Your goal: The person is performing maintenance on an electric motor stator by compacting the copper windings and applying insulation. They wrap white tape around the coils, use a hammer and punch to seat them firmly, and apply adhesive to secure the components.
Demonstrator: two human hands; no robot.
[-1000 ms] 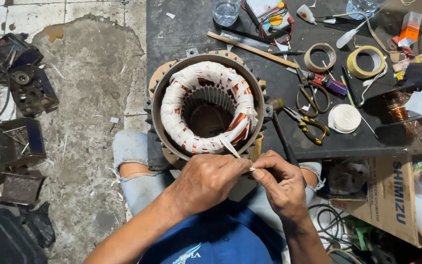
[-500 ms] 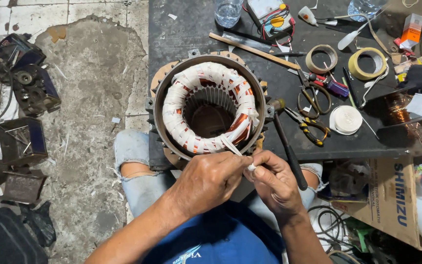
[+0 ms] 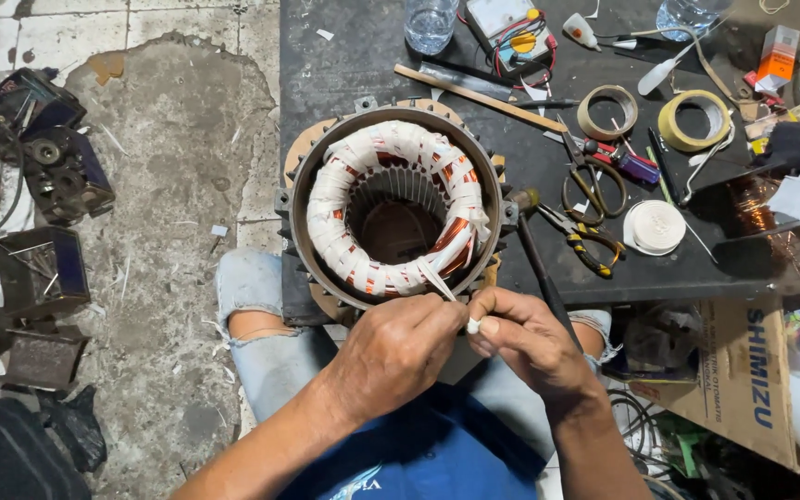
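Dark worktop (image 3: pixel 344 56) fills the upper right of the view, its near edge over the person's knees. On it, near that edge, stands a motor stator (image 3: pixel 395 208): a round metal housing holding a ring of copper winding wrapped in white tape. Left of the worktop, on the concrete floor (image 3: pixel 159 185), lie dark metal parts (image 3: pixel 48 167). A cardboard box (image 3: pixel 743 380) sits below the worktop at the right.

Just in front of the stator's near rim the two hands meet. The left hand (image 3: pixel 395 352) is closed, its fingers pinching a white strip of tape (image 3: pixel 435 278) that runs up to the winding. The right hand (image 3: pixel 530 343) is closed too, thumb and forefinger gripping the strip's small white end where it touches the left fingers.

Behind the right hand a dark-handled tool (image 3: pixel 539 264) leans against the stator's side. Further right lie pliers (image 3: pixel 583 236), scissors (image 3: pixel 593 185), a white tape roll (image 3: pixel 655 227) and two yellowish tape rolls (image 3: pixel 692 120). A multimeter (image 3: pixel 511 28) and a clear glass (image 3: pixel 430 23) stand at the far edge.
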